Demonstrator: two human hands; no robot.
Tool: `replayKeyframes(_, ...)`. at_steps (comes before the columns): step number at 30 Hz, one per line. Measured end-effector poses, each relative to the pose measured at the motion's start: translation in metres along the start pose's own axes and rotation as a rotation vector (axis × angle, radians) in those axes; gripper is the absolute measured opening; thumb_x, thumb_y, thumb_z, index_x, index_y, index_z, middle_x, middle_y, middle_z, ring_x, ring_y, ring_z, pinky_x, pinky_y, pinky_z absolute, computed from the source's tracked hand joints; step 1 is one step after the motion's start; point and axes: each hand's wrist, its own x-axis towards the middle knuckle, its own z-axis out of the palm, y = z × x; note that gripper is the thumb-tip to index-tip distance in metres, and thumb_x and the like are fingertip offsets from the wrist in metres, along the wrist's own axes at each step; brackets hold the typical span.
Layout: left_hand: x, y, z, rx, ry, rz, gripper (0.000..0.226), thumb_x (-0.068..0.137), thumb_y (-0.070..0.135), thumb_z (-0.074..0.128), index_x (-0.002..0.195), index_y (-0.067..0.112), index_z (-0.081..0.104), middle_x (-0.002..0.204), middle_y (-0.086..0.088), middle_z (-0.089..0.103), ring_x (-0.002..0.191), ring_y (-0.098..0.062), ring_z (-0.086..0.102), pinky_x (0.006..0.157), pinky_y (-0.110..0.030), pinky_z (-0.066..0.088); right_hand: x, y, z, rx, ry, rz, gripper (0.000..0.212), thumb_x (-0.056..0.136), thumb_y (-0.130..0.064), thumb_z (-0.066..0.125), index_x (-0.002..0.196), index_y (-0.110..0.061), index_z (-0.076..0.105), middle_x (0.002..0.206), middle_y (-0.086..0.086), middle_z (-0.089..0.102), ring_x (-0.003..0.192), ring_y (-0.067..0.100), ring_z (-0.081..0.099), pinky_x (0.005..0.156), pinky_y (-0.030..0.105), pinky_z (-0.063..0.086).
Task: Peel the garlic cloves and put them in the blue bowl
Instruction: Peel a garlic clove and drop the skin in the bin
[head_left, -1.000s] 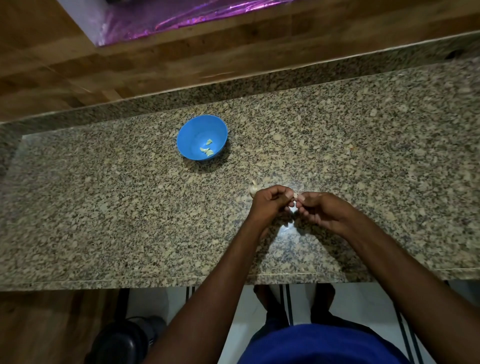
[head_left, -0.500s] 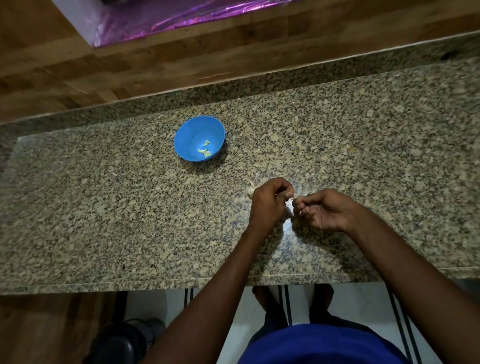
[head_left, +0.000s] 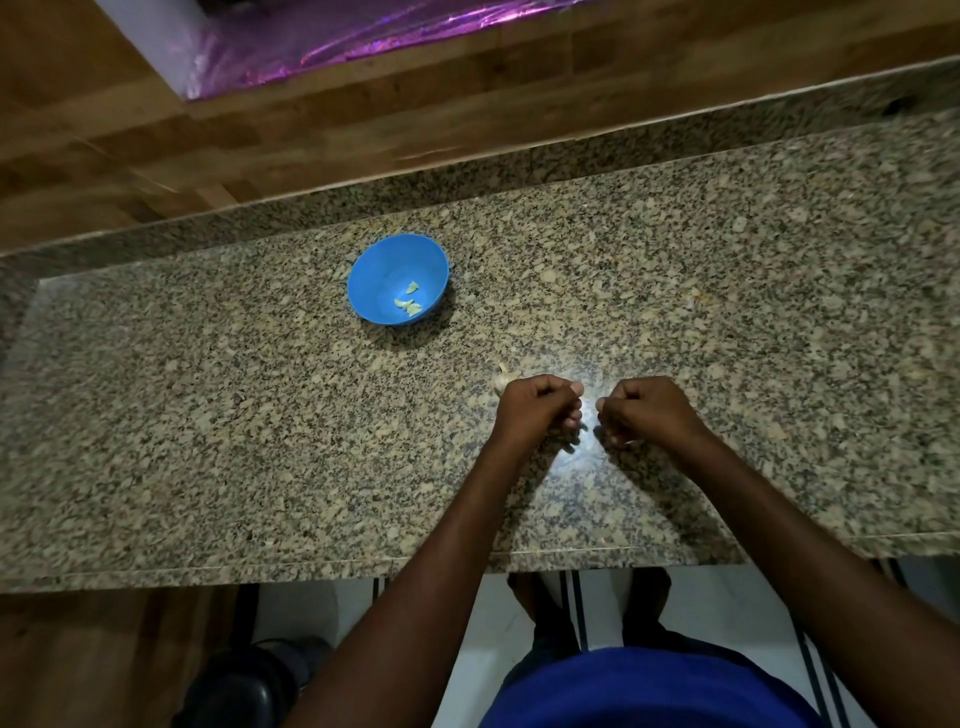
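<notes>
Speckled granite counter (head_left: 208, 441) runs wide under a wooden wall, purple foil (head_left: 322, 36) at the far edge, and the blue bowl (head_left: 397, 278) sits far-left of the hands with a few peeled cloves (head_left: 408, 304) already in it. Both fists are curled just apart mid-peel, left hand (head_left: 535, 410) beside a garlic piece (head_left: 501, 382) lying on the stone, right hand (head_left: 649, 410) near it. What either pinches I can't tell; next, I'd say, strip the skin and carry the clove to the bowl.
</notes>
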Motion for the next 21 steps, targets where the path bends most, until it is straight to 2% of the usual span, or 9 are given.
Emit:
replayKeyframes(4, 0.0002, 0.0004, -0.0002, -0.065, -0.019, -0.038, 0.020, 0.093, 0.015, 0.070, 0.097, -0.004, 0.070, 0.079, -0.022, 0.067, 0.063, -0.027, 0.064, 0.071, -0.056, 0.058, -0.0021, -0.0022, 0.0003, 0.039, -0.004, -0.006, 0.016, 0.084, -0.001, 0.076, 0.084, 0.005, 0.060, 0.069, 0.026, 0.070, 0.054, 0.030, 0.069, 0.060, 0.041, 0.060)
replayKeyframes(6, -0.0001, -0.0001, -0.0011, -0.077, -0.025, -0.048, 0.015, 0.093, 0.013, 0.070, 0.097, -0.002, 0.071, 0.079, -0.020, 0.068, 0.063, -0.027, 0.064, 0.070, -0.052, 0.058, -0.0035, -0.0047, -0.0003, 0.119, -0.031, -0.025, 0.015, 0.085, 0.005, 0.073, 0.093, 0.005, 0.061, 0.074, 0.028, 0.068, 0.058, 0.031, 0.069, 0.061, 0.043, 0.060)
replayKeyframes(8, 0.0003, -0.0003, -0.0022, -0.078, -0.030, -0.049, 0.011, 0.093, 0.012, 0.070, 0.096, 0.002, 0.072, 0.079, -0.019, 0.069, 0.061, -0.025, 0.064, 0.069, -0.049, 0.058, -0.0045, -0.0061, -0.0011, 0.146, -0.037, -0.052, 0.013, 0.087, 0.004, 0.071, 0.099, 0.003, 0.066, 0.079, 0.027, 0.071, 0.064, 0.032, 0.071, 0.064, 0.041, 0.060)
replayKeyframes(12, 0.0022, -0.0009, -0.0048, -0.045, -0.036, -0.014, 0.007, 0.093, 0.008, 0.068, 0.096, 0.002, 0.072, 0.077, -0.019, 0.067, 0.059, -0.024, 0.062, 0.070, -0.047, 0.058, -0.0044, -0.0069, 0.0026, 0.197, -0.038, -0.073, 0.007, 0.090, -0.001, 0.071, 0.094, 0.005, 0.070, 0.077, 0.021, 0.073, 0.063, 0.026, 0.072, 0.059, 0.030, 0.059)
replayKeyframes(16, 0.0039, -0.0009, -0.0033, -0.036, -0.032, 0.040, 0.011, 0.093, 0.003, 0.067, 0.101, 0.006, 0.074, 0.084, -0.020, 0.070, 0.068, -0.024, 0.066, 0.076, -0.051, 0.059, -0.0022, -0.0063, 0.0065, 0.199, -0.050, -0.076, 0.005, 0.089, 0.000, 0.071, 0.089, 0.005, 0.070, 0.067, 0.012, 0.073, 0.055, 0.019, 0.068, 0.055, 0.027, 0.058)
replayKeyframes(21, 0.0034, -0.0064, -0.0016, -0.049, 0.032, 0.071, 0.013, 0.088, 0.000, 0.071, 0.100, 0.006, 0.075, 0.084, -0.018, 0.073, 0.066, -0.020, 0.069, 0.064, -0.034, 0.061, -0.0018, -0.0075, 0.0065, 0.177, -0.017, -0.083, 0.006, 0.088, 0.000, 0.071, 0.087, 0.006, 0.071, 0.068, 0.015, 0.073, 0.057, 0.025, 0.066, 0.062, 0.035, 0.059)
